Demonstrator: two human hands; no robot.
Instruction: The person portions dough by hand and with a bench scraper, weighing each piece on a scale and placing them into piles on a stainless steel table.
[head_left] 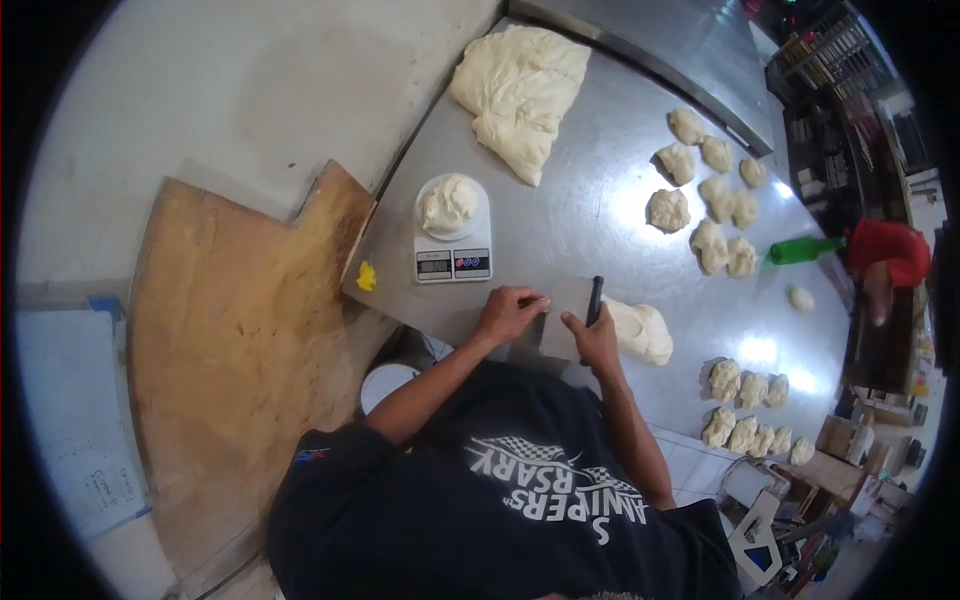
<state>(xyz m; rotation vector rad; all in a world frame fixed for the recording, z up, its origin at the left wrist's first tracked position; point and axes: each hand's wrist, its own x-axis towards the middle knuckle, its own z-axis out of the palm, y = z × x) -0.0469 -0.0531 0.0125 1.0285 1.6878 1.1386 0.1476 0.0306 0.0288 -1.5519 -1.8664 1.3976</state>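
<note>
My right hand (598,342) is closed around a dough scraper, with its black handle (595,300) upward and its flat metal blade (568,320) turned to the left. My left hand (510,314) is at the blade's left edge with fingertips pinched together; what is between them, if anything, is too small to make out. Right beside the scraper lies a thick piece of dough (642,332), partly covered by my right hand. A white digital kitchen scale (430,247) stands beyond my left hand, carrying a lump of dough (449,203).
A big slab of dough (525,90) lies at the steel table's (600,200) far side. Several dough pieces (669,210) are grouped far right, more (742,432) near right. A green bottle (805,250) is beside a person in red (888,255). A wooden board (240,370) stands left.
</note>
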